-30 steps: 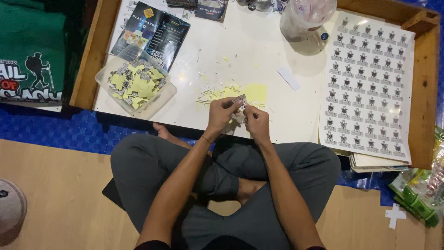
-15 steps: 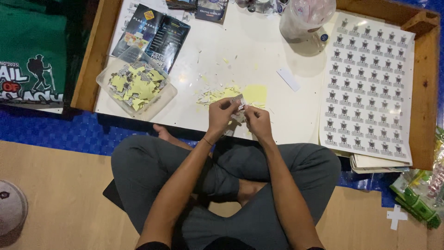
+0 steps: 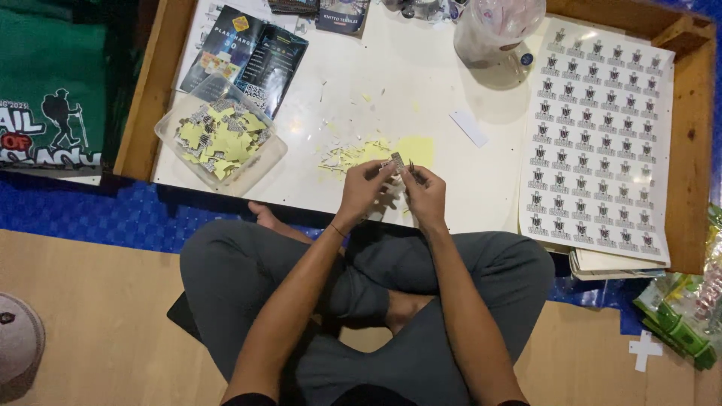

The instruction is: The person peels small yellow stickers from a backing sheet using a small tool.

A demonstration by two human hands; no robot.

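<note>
Two hands meet above the near edge of the white tabletop (image 3: 421,98); the left hand (image 3: 364,189) and the right hand (image 3: 426,193) are both pinched narrow on one small sticker (image 3: 398,160), a pale piece with dark print held between the fingertips, just above the table surface; both forearms run down to the person's crossed legs in grey trousers (image 3: 248,278).

Just beyond the hands lies a pile of yellow backing scraps (image 3: 376,153), touching the table and spread left and right of the sticker; smaller flecks are scattered further up the table. To the left, well apart, a clear plastic tray (image 3: 169,129) holds a heap of cut stickers and yellow pieces; behind it lie dark printed packets (image 3: 259,56). To the right a large sheet of printed stickers (image 3: 602,135) lies flat in rows, its lower edge over a stack of further sheets (image 3: 602,265); a small white strip (image 3: 468,128) lies between sheet and scraps; a clear plastic bag (image 3: 496,30) stands at the far edge. A wooden frame (image 3: 696,150) borders the table.
</note>
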